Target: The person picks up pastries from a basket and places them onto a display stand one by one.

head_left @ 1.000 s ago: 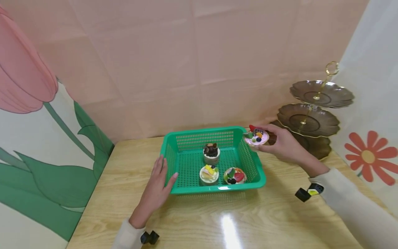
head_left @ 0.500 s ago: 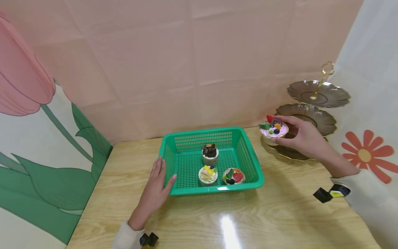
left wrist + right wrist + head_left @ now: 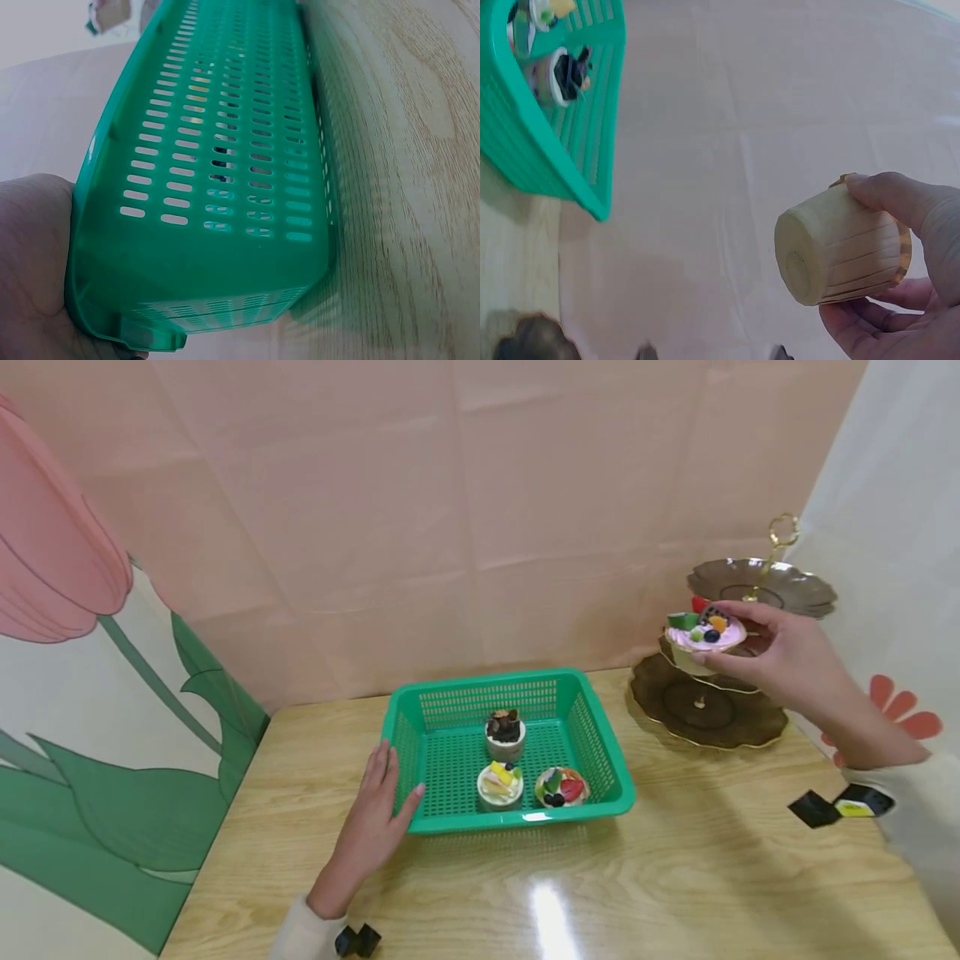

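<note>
My right hand grips a cupcake with pink cream, fruit and a dark biscuit on top. It is held up in front of the tiered stand, overlapping the middle tier in the head view. From the right wrist, the cupcake's pale ribbed cup shows between thumb and fingers. My left hand rests with extended fingers on the left rim of the green basket. Inside the basket are a chocolate-topped cupcake, a yellow-fruit one and a strawberry-topped one.
The stand has three brown scalloped tiers with gold edges and a gold ring handle. The wooden table meets a pink backdrop behind. Printed flower panels flank it on both sides.
My right hand has carried the pink cupcake from the basket's right rim rightward and up to the stand. The left hand stays on the basket's rim.
</note>
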Demonstrator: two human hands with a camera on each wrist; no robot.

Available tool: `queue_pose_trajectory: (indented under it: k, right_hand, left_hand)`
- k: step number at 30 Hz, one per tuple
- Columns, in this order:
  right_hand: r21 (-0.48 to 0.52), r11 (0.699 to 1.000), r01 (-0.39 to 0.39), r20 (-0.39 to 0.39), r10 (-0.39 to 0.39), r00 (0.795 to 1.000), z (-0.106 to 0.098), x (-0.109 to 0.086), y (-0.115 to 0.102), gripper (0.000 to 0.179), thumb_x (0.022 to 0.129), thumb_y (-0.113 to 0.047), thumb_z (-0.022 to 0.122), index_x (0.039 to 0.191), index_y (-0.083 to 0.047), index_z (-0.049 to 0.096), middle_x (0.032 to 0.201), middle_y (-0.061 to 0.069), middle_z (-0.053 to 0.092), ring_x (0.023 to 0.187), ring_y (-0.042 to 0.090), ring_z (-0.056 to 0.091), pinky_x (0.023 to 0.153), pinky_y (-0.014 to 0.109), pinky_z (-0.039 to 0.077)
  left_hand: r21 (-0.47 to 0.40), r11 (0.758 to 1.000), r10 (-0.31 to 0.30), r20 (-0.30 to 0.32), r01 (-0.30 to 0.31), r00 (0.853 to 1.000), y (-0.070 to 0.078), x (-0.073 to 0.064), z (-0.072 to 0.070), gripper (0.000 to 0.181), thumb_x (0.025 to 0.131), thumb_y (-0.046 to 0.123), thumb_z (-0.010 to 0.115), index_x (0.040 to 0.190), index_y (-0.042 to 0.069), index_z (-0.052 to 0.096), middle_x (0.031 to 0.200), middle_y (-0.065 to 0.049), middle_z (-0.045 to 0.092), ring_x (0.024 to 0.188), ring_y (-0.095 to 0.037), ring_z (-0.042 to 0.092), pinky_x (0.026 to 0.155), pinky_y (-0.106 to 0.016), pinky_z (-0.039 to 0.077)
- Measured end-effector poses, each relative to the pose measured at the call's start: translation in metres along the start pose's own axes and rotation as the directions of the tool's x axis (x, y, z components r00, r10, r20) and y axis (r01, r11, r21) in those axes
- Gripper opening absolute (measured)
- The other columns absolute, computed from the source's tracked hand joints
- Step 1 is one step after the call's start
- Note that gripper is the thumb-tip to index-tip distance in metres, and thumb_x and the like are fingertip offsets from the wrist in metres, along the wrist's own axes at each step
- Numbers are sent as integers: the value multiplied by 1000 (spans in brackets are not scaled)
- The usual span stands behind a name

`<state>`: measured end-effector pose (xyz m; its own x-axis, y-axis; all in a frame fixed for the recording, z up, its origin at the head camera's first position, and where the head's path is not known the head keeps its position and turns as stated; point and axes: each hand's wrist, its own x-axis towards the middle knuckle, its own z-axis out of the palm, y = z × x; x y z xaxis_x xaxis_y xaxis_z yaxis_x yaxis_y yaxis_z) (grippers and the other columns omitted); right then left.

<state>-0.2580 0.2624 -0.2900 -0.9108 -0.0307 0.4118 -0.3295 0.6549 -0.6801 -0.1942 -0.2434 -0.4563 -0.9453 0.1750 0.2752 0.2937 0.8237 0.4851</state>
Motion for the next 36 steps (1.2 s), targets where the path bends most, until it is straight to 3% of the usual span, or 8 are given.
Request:
queue_pose_trajectory:
  k: [7,11,14,19,36]
  right_hand:
    - [37,999,-32,-60,34,998,-17,12,7,66,83,-15,86,141,0,57,98,-31,59,80,-15,61,63,6,48]
    - [144,988,-47,-115,64,991,-22,21,10,60,81,-7,86,134,-13,60,101,-26,62,83,-11,62,68,4,47]
    - [239,968,-80,-144,116,983,-24,28,12,61,80,-2,85,128,-25,54,102,-19,62,83,-8,62,67,6,49]
    - [301,940,-159,-157,214,964,-30,38,20,71,82,-6,85,132,-28,41,104,-15,59,85,-7,61,66,7,50]
    - [151,951,-271,-183,296,938,-35,64,44,92,80,-30,89,150,-21,31,99,-21,53,85,-9,54,65,5,46]
  left_hand:
    - [9,1000,-6,10,5,1000,-1,0,1,82,107,55,40,158,-7,21,169,-17,6,156,-30,1,121,-54,19]
    - [18,1000,4,3,-4,1000,0,1,-1,82,107,54,40,157,-8,22,169,-18,6,156,-31,2,121,-55,19]
    - [18,1000,3,3,-3,1000,-1,1,0,82,107,54,41,157,-9,22,169,-19,6,156,-31,2,120,-55,19]
    - [15,1000,12,-10,-12,1000,0,0,0,81,107,52,43,156,-10,23,168,-20,8,155,-34,4,120,-56,21]
    - [6,1000,9,-11,-9,1000,0,0,0,81,107,53,42,156,-10,23,168,-20,8,155,-35,5,119,-57,22]
